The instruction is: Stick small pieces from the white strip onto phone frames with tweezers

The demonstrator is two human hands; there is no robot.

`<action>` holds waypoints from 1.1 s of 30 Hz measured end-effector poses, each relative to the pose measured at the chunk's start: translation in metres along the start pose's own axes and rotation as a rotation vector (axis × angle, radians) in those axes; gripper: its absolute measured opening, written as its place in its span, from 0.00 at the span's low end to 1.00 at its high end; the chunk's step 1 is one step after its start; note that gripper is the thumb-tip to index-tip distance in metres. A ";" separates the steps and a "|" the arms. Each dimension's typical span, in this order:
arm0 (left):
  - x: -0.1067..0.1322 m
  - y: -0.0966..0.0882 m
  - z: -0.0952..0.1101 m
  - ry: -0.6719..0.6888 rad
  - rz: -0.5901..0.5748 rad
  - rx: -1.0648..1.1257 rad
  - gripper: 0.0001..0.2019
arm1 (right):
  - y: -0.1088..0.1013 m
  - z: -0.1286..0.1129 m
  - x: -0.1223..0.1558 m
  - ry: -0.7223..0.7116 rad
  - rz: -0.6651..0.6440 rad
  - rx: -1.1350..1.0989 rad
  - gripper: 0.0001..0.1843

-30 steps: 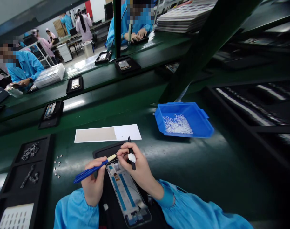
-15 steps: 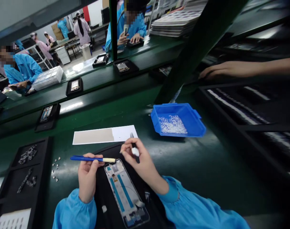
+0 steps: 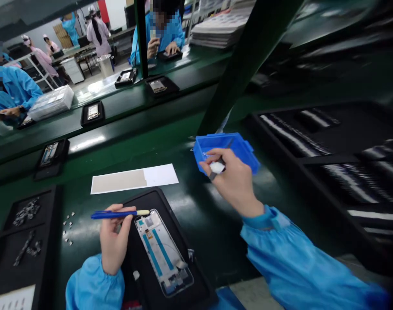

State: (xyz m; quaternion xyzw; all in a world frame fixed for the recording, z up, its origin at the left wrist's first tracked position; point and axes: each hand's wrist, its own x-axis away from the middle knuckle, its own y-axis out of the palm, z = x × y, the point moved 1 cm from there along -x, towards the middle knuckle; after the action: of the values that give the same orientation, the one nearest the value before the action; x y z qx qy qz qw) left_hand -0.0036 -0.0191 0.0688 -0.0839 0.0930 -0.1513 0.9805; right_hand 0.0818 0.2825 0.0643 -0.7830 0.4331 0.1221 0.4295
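My left hand [image 3: 114, 243] is closed round a blue pen-like stick [image 3: 114, 214] with a pale yellow end. That end lies over the top edge of an opened phone frame [image 3: 164, 254], silver with two blue strips, which rests on a black tray [image 3: 151, 198]. Up to the right, my right hand [image 3: 233, 183] is at the near side of a blue bin [image 3: 248, 150], its fingers over the rim. It grips a slim dark tool, perhaps tweezers, with a white wrapping [image 3: 217, 167]. The fingers hide most of the bin's small white pieces.
A black parts tray [image 3: 52, 215] and several loose metal bits [image 3: 68, 228] lie left. A white-and-beige strip [image 3: 119, 183] lies beyond the phone. Large dark trays [image 3: 299, 159] stand right, beside a slanted green post [image 3: 248, 64]. Co-workers [image 3: 165, 34] sit across the line.
My right hand has moved right and away from the phone's top edge to the blue bin, keeping the dark tool. The left hand keeps its pose. Another person's arm at right has left view.
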 end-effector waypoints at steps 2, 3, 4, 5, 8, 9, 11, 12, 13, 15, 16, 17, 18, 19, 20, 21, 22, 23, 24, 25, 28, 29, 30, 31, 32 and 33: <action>0.001 -0.002 0.001 0.051 -0.054 -0.119 0.13 | 0.015 -0.024 0.020 -0.066 -0.099 -0.154 0.06; 0.002 -0.003 0.000 0.075 -0.090 -0.182 0.12 | 0.022 -0.034 0.030 -0.116 -0.180 -0.211 0.04; 0.003 -0.003 0.000 0.102 -0.125 -0.245 0.11 | 0.030 -0.044 0.039 -0.170 -0.269 -0.251 0.03; 0.004 -0.004 -0.001 0.132 -0.159 -0.306 0.10 | 0.036 -0.052 0.046 -0.225 -0.353 -0.279 0.04; 0.007 -0.003 0.001 0.245 -0.228 -0.445 0.08 | 0.050 -0.064 0.061 -0.320 -0.530 -0.309 0.12; 0.007 -0.002 0.003 0.285 -0.240 -0.475 0.08 | 0.053 -0.065 0.063 -0.321 -0.562 -0.316 0.15; 0.006 0.001 0.008 0.359 -0.250 -0.524 0.06 | 0.056 -0.065 0.066 -0.298 -0.607 -0.349 0.19; 0.006 0.002 0.010 0.391 -0.254 -0.548 0.06 | 0.056 -0.064 0.067 -0.284 -0.625 -0.371 0.21; 0.005 0.004 0.012 0.416 -0.258 -0.572 0.06 | 0.056 -0.063 0.068 -0.273 -0.638 -0.393 0.22; 0.003 0.006 0.017 0.455 -0.268 -0.606 0.06 | 0.055 -0.062 0.069 -0.257 -0.658 -0.424 0.23; 0.003 0.007 0.018 0.466 -0.275 -0.615 0.06 | 0.055 -0.062 0.069 -0.252 -0.667 -0.432 0.24; 0.002 0.008 0.019 0.468 -0.284 -0.620 0.06 | 0.054 -0.062 0.069 -0.248 -0.674 -0.435 0.25; 0.001 0.009 0.020 0.467 -0.295 -0.621 0.06 | 0.054 -0.062 0.069 -0.248 -0.680 -0.436 0.26; 0.001 0.009 0.020 0.459 -0.307 -0.622 0.06 | 0.053 -0.062 0.069 -0.250 -0.684 -0.435 0.27; 0.000 0.010 0.020 0.449 -0.319 -0.623 0.06 | 0.053 -0.062 0.069 -0.254 -0.685 -0.434 0.28; 0.000 0.010 0.020 0.436 -0.333 -0.625 0.06 | 0.052 -0.062 0.070 -0.257 -0.685 -0.430 0.28; -0.001 0.010 0.020 0.425 -0.345 -0.627 0.06 | 0.052 -0.063 0.070 -0.260 -0.685 -0.426 0.28; -0.001 0.010 0.020 0.416 -0.356 -0.631 0.06 | 0.052 -0.063 0.070 -0.262 -0.686 -0.421 0.27; -0.001 0.010 0.020 0.410 -0.362 -0.636 0.06 | 0.051 -0.063 0.070 -0.262 -0.684 -0.416 0.27; -0.002 0.011 0.020 0.405 -0.367 -0.641 0.07 | 0.051 -0.063 0.070 -0.261 -0.681 -0.410 0.27; -0.003 0.011 0.021 0.407 -0.377 -0.657 0.06 | 0.051 -0.063 0.070 -0.258 -0.671 -0.400 0.27; -0.003 0.012 0.021 0.408 -0.381 -0.662 0.06 | 0.051 -0.063 0.070 -0.258 -0.669 -0.400 0.27; -0.004 0.012 0.021 0.410 -0.383 -0.666 0.06 | 0.050 -0.063 0.070 -0.260 -0.666 -0.400 0.27; -0.004 0.013 0.022 0.412 -0.385 -0.670 0.06 | 0.050 -0.063 0.069 -0.260 -0.667 -0.400 0.27; -0.004 0.013 0.022 0.414 -0.384 -0.672 0.06 | 0.050 -0.064 0.069 -0.259 -0.669 -0.399 0.28; -0.004 0.014 0.022 0.417 -0.382 -0.676 0.06 | 0.050 -0.064 0.069 -0.258 -0.675 -0.398 0.28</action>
State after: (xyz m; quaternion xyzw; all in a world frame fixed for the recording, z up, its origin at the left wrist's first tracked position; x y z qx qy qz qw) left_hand 0.0010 -0.0018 0.0885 -0.3833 0.3159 -0.3046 0.8127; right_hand 0.0723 0.1809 0.0360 -0.9271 0.0624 0.1530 0.3365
